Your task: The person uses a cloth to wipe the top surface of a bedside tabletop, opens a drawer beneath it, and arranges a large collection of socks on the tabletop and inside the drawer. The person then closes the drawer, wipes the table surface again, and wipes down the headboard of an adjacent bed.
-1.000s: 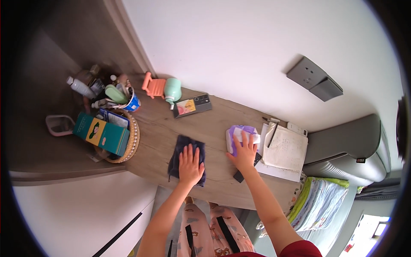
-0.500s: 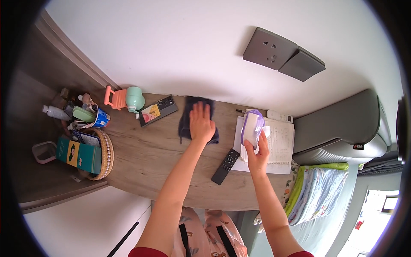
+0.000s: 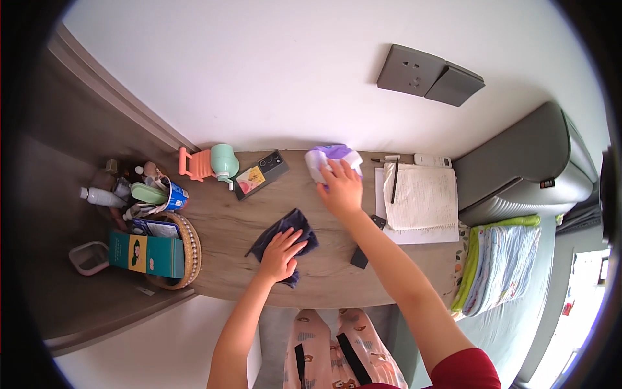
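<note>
Two hands on a wooden desk: one pressing a dark cloth, one gripping a purple and white pack

The left hand (image 3: 282, 251) is lying flat with its fingers spread, pressing down on a dark blue cloth (image 3: 289, 233) that is sitting crumpled near the middle of the wooden desk (image 3: 227, 227). It is not closing around the cloth, only resting on top of it. The right hand (image 3: 341, 190) is reaching to the far side of the desk, its fingers curling over a purple and white pack (image 3: 332, 159) that is lying close to the wall; the hand is partly closed on the pack's near side.

Just right of the right forearm a black remote (image 3: 367, 244) is lying on the desk, partly hidden under the arm. Further right an open notebook (image 3: 422, 198) is resting with a dark pen (image 3: 394, 181) on its left page. Left of the pack, a dark phone (image 3: 261, 174) is lying face down at an angle, and beside it a mint green bottle (image 3: 224, 161) is standing next to a small orange chair-shaped stand (image 3: 193, 163). At the left end of the desk a round woven basket (image 3: 190, 249) is holding a teal box (image 3: 146, 254), with tubes and small bottles crowding just beyond it
</note>
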{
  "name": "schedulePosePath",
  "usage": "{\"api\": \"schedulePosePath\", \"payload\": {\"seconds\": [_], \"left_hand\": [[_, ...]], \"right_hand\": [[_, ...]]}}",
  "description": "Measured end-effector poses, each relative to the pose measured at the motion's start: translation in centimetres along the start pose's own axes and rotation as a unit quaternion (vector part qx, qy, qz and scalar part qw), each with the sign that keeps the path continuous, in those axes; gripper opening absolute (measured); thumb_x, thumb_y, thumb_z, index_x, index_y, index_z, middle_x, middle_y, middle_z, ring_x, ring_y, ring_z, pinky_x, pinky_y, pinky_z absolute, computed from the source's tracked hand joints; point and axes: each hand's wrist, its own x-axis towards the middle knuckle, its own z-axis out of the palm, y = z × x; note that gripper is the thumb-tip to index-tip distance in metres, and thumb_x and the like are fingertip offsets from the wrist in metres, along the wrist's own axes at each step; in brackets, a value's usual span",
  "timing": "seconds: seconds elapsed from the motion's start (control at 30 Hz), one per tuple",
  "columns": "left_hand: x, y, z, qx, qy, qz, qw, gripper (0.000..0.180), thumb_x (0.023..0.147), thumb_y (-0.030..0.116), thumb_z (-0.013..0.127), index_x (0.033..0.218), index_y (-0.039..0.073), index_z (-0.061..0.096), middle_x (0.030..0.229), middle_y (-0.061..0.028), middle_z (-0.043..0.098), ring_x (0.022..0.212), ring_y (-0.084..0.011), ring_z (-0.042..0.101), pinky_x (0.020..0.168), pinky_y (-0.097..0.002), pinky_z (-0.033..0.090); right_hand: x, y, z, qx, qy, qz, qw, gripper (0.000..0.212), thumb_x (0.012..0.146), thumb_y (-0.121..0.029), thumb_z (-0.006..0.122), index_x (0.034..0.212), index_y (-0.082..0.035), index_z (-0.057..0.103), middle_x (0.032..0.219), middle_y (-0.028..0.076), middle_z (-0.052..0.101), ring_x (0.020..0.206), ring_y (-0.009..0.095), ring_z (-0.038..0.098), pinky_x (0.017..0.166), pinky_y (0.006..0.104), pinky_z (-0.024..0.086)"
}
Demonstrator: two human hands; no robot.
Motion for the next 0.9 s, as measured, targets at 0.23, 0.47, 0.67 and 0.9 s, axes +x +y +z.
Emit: {"api": "schedulePosePath", "payload": {"seconds": [0.23, 0.47, 0.67, 0.9], "left_hand": [[0.0, -0.7, 2.1, -0.056, 0.185, -0.08, 0.978, 0.045, 0.071, -0.002, 0.049, 0.115, 0.006, 0.056, 0.122, -0.0153, 0.052, 0.113, -0.0336, 0.048, 0.095, -0.0419, 0.038], [14.8, -3.2, 5.4, -0.07, 0.326, -0.145, 0.932, 0.036, 0.083, 0.002, 0.045, 0.118, 0.001, 0.051, 0.123, -0.0179, 0.05, 0.117, -0.0354, 0.044, 0.099, -0.0422, 0.034], [20.7, -1.7, 8.6, 0.126, 0.229, -0.195, 0.945, 0.042, 0.082, 0.012, 0.049, 0.123, 0.003, 0.048, 0.13, -0.0171, 0.045, 0.125, -0.0341, 0.036, 0.103, -0.0451, 0.027], [19.9, 0.0, 7.4, 0.061, 0.034, 0.044, 0.997, 0.048, 0.076, 0.013, 0.054, 0.124, 0.009, 0.048, 0.132, -0.012, 0.044, 0.126, -0.028, 0.036, 0.104, -0.0433, 0.027]], "right_hand": [[-4.5, -4.5, -3.3, 0.148, 0.058, 0.112, 0.981, 0.038, 0.073, -0.019, 0.063, 0.108, -0.004, 0.06, 0.115, 0.012, 0.057, 0.112, 0.035, 0.05, 0.091, 0.0438, 0.042], [-13.5, 0.5, -9.7, 0.259, 0.135, 0.292, 0.911, 0.036, 0.074, -0.006, 0.065, 0.107, 0.005, 0.057, 0.117, 0.02, 0.054, 0.114, 0.035, 0.048, 0.093, 0.0401, 0.04], [-14.6, 3.9, -11.3, 0.187, 0.137, 0.257, 0.938, 0.035, 0.074, -0.005, 0.065, 0.106, 0.005, 0.057, 0.117, 0.02, 0.054, 0.113, 0.037, 0.047, 0.092, 0.0422, 0.041], [-8.2, 4.9, -8.9, 0.023, 0.086, 0.114, 0.99, 0.04, 0.069, -0.012, 0.066, 0.108, -0.005, 0.06, 0.117, 0.011, 0.055, 0.111, 0.035, 0.049, 0.088, 0.044, 0.042]]}}
